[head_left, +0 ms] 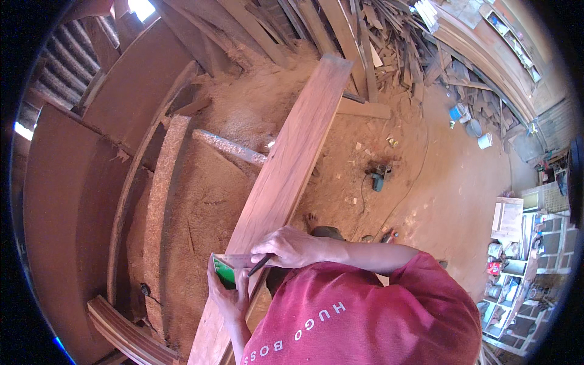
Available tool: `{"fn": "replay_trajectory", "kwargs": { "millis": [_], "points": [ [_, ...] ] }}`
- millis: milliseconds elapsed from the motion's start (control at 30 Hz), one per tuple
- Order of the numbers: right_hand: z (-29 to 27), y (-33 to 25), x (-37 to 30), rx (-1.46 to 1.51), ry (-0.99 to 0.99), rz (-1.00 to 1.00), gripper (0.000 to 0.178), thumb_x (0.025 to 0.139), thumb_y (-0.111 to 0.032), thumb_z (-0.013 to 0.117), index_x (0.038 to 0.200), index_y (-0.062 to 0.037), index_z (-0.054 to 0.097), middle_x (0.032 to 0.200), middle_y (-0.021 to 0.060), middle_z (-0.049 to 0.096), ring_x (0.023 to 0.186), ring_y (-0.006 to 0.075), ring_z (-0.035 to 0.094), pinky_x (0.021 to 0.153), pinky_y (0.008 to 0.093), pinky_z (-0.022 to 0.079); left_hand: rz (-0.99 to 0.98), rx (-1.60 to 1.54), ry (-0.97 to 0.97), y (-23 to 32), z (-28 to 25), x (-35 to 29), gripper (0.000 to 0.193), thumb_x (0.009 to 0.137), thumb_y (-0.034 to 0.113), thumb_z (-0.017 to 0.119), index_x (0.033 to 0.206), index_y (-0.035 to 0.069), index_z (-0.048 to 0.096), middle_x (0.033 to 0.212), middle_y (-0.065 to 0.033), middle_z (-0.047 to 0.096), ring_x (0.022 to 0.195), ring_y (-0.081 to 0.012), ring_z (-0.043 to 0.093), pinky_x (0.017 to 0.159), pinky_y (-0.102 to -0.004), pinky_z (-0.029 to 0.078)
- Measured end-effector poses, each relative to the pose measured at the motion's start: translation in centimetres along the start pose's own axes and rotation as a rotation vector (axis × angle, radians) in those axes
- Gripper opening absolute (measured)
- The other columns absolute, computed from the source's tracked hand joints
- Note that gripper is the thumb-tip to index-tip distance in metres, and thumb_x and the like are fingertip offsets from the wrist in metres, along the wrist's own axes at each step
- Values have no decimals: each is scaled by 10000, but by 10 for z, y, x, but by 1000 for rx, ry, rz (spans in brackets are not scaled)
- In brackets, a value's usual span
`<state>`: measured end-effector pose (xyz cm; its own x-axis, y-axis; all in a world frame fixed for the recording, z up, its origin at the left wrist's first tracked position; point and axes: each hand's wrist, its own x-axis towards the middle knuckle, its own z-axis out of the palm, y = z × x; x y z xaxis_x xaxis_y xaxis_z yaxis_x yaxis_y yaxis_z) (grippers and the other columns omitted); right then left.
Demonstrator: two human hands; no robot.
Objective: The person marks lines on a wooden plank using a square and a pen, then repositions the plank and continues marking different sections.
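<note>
A long reddish-brown plank [283, 167] runs from the lower edge up toward the far middle. My left hand [228, 298] is closed round the green-faced stock of a try square [223, 274], held at the plank's left edge. The square's thin blade lies across the plank, partly hidden under my right hand [280, 245]. That hand grips a dark pencil [260, 264], which slants down toward the plank's right side near the blade. Where its tip meets the wood I cannot make out.
Sawdust-covered beams [164, 201] stand to the left. On the floor to the right sits a power tool [378, 180] with a cord. Scrap wood [389, 55] is heaped at the back. Buckets [484, 141] and a cluttered shelf [508, 286] are farther right.
</note>
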<state>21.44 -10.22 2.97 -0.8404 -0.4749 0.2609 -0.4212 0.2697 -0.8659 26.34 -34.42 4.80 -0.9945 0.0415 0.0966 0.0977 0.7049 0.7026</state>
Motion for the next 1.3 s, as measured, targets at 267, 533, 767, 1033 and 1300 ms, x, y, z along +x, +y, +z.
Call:
{"fn": "replay_trajectory", "kwargs": {
  "millis": [267, 533, 767, 1033, 1300],
  "points": [
    [-122, 36, 5, -179, -76, 268, 250, 948, -355, 732, 1041, -129, 786, 890, 136, 745, 857, 358, 724, 767, 465, 572, -98, -79, 212, 36, 59, 90, 452, 934, 303, 805, 1183, -14, 602, 982, -109, 616, 885, -213, 586, 801, -364, 488],
    [-235, 72, -19, -291, -70, 604, 198, 924, -220, 692, 1082, -126, 767, 959, 168, 753, 906, 366, 733, 800, 463, 565, -139, -25, 194, 20, 114, 229, 494, 927, 368, 790, 1227, -12, 690, 1138, -186, 721, 1012, -309, 697, 924, -407, 527],
    [-338, 111, -56, -121, 175, 754, 215, 963, -178, 706, 1072, 4, 745, 857, 135, 767, 789, 209, 733, 749, 346, 562, -167, -4, 80, 108, 187, 281, 588, 958, 453, 732, 1333, 10, 639, 1252, -222, 695, 1131, -387, 691, 950, -451, 543],
    [-467, 173, -54, -140, 857, 841, 380, 1093, -325, 581, 948, 4, 702, 747, 43, 668, 634, 73, 593, 554, 234, 430, -7, 61, 64, 166, 259, 344, 549, 965, 431, 719, 1325, 32, 606, 1177, -204, 681, 1049, -404, 691, 841, -473, 561],
    [-515, 217, -11, 245, 1093, 396, 664, 1126, -536, 325, 1055, 10, 698, 1055, 144, 660, 782, 189, 589, 767, 338, 508, -27, 83, -11, 218, 322, 386, 527, 933, 451, 745, 1293, 79, 647, 1116, -188, 683, 980, -413, 695, 816, -500, 558]
  ]
}}
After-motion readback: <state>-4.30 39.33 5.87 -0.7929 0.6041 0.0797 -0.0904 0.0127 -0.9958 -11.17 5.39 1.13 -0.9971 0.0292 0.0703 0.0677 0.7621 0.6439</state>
